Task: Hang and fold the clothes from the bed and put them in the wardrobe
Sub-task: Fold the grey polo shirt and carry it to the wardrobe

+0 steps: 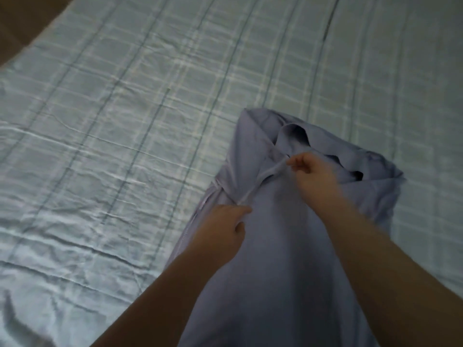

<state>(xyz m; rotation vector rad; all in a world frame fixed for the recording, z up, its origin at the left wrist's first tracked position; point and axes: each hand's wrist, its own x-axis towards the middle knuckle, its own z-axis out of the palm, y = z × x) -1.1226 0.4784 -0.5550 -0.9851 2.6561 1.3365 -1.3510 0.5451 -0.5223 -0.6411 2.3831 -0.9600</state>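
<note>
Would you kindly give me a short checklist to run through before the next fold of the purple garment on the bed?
1. Right hand pinches the white cord: ok.
2. Left hand grips the purple garment by the cord's lower end: ok.
3. Garment lies on the bed: ok.
4. Garment spread flat: not ok, its far end is bunched.
5. Cord tucked away: not ok, it is stretched between the hands.
6. Hanger within reach: cannot tell, none in view.

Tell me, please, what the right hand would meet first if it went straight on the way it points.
The right hand would probably meet the raised fold of the lilac garment first; depth is unclear.
</note>
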